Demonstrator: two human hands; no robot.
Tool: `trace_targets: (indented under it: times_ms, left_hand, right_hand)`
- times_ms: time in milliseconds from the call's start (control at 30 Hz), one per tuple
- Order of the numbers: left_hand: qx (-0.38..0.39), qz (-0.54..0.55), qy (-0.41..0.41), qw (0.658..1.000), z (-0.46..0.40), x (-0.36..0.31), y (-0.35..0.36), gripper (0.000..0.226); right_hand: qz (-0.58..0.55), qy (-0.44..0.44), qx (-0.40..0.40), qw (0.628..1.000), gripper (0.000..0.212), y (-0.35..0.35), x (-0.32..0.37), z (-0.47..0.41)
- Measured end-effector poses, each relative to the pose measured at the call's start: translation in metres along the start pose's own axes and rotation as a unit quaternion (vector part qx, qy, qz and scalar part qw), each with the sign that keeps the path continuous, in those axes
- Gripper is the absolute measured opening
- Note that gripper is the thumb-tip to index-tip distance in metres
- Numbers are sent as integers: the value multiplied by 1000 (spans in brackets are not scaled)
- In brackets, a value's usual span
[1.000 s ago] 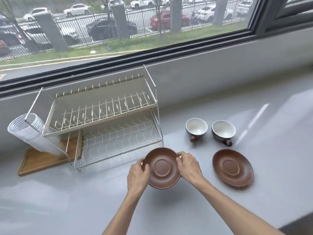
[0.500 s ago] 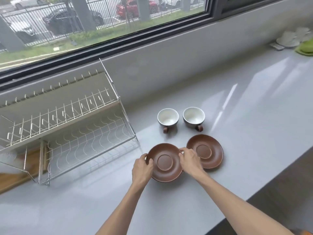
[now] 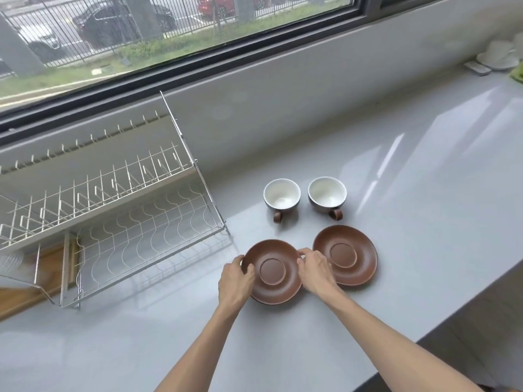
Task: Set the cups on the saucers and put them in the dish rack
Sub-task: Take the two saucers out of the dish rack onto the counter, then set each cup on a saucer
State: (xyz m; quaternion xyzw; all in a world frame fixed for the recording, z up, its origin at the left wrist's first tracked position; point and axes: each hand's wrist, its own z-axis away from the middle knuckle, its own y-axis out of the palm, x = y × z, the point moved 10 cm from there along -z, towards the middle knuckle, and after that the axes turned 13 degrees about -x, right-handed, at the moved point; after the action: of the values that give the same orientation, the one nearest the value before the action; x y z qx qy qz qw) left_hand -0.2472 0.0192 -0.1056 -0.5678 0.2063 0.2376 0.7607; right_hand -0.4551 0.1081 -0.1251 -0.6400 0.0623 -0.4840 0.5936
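Observation:
Two brown saucers lie side by side on the grey counter. My left hand (image 3: 236, 280) and my right hand (image 3: 315, 271) grip opposite edges of the left saucer (image 3: 274, 271). The right saucer (image 3: 346, 254) is partly covered by my right hand. Behind them stand two upright cups, white inside with brown handles facing me: the left cup (image 3: 281, 196) and the right cup (image 3: 327, 195). The two-tier wire dish rack (image 3: 119, 210) stands to the left, both tiers bare.
A wooden board (image 3: 25, 295) sits under the rack's left end, with a blurred pale object at the far left edge. At the far right back are white crockery (image 3: 499, 53), something green and a small flat device. The counter's front edge runs diagonally at lower right.
The view has swung right and nearer, so the rack sits further left. The held saucer now lies close beside the right saucer, both hands still on it.

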Motion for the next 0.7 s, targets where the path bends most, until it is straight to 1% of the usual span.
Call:
trace_targets:
  times_ms: [367, 700]
  left_hand:
    - [2, -15, -6, 1000, -4, 7, 2, 47]
    - [10, -25, -1, 1000, -6, 7, 4, 45]
  right_hand:
    - [4, -8, 17, 1000, 34, 11, 1, 2]
    - [12, -16, 12, 1000, 33, 7, 2, 2]
